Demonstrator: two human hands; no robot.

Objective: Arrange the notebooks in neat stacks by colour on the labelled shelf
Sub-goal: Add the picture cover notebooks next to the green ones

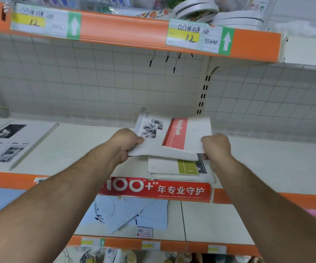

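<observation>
We face the middle shelf [77,141]. One white notebook [11,143] lies flat at its far left, maybe the start of a white stack. Near the front edge sits one pile [164,168] with a green-striped notebook [187,167] on top; how many are in it we cannot tell. Just above it we hold two, a red-striped notebook [176,133] and a picture notebook [151,128], likely to sort by colour. Our left hand [125,143] and right hand [217,147] each pinch one side.

White paper notebooks with red band [176,136]: matt covers. Cream painted-metal shelf [258,164]: smooth, slight sheen. Orange plastic shelf-edge strip [126,27]: glossy. Red printed banner [159,188]: glossy.
</observation>
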